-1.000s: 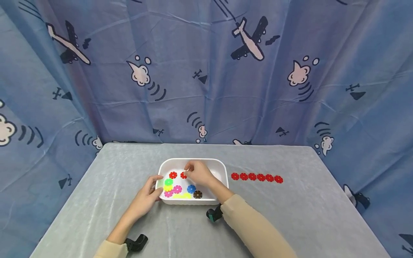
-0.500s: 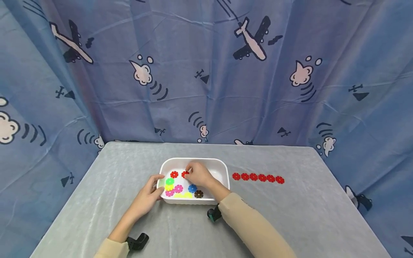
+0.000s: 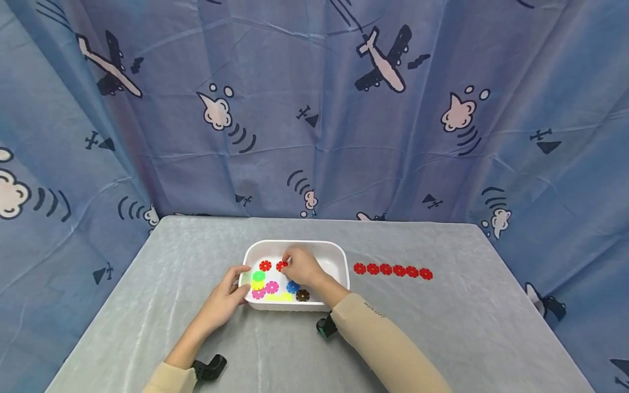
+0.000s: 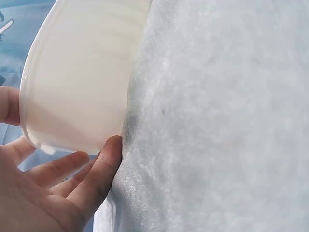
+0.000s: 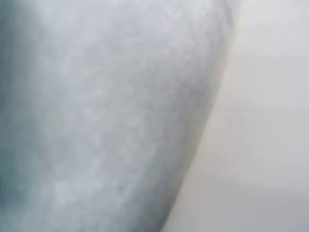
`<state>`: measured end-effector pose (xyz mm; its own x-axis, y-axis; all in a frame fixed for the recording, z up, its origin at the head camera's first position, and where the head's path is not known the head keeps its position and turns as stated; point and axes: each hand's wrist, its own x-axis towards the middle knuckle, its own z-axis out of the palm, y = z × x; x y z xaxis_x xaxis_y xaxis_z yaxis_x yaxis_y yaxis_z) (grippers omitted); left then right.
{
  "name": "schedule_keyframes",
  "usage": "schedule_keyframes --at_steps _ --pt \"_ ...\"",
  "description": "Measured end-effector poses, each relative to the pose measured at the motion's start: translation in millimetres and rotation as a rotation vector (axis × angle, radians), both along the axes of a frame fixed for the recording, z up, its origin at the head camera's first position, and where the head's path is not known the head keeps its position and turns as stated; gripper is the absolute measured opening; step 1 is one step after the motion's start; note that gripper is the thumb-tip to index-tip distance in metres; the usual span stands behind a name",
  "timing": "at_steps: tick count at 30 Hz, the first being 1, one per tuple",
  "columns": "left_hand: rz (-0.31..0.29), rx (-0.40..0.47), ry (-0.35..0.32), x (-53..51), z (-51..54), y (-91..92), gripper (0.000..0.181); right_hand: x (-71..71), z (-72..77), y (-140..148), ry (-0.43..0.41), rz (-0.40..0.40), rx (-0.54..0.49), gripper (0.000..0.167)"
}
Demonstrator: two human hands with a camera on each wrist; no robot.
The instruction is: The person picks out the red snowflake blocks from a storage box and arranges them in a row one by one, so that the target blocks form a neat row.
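Note:
A white plastic tray point(image 3: 290, 307) sits on the table in the head view. My left hand point(image 3: 222, 303) holds its left end; the left wrist view shows the fingertips point(image 4: 112, 147) against the outer wall. Inside the tray, my right hand point(image 3: 306, 270) pinches a red notched disc point(image 3: 280, 266) near the bottom, partly covered by the fingers. Another red disc point(image 3: 265, 266) lies to its left. Nearer the front are a green disc point(image 3: 259, 276), a blue disc point(image 3: 292, 287), a brown disc point(image 3: 302, 295), and several pink and yellow ones. No hand appears in the blurred right wrist view.
To the right of the tray, several red discs point(image 3: 386, 269) form a straight row on the grey-covered table point(image 3: 472, 327). A blue patterned curtain point(image 3: 314, 136) hangs behind the table and along both sides.
Both hands stay nearly in place. The whole head view shifts slightly between the first and second frames; the tray, discs and row keep their arrangement.

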<state>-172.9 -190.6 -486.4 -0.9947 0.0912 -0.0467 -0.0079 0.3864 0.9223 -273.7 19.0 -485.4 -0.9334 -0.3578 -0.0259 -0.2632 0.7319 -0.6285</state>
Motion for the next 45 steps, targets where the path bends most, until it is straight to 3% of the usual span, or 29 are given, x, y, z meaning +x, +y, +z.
schedule_keyframes --at_steps 18,45 --pt "-0.008 -0.011 0.003 0.1 -2.5 1.1 0.041 3.7 0.5 2.9 -0.035 0.043 0.042 0.019" --pt "0.001 -0.019 0.018 1.2 0.0 0.6 0.041 4.0 0.8 2.0 -0.060 -0.002 -0.013 0.020"
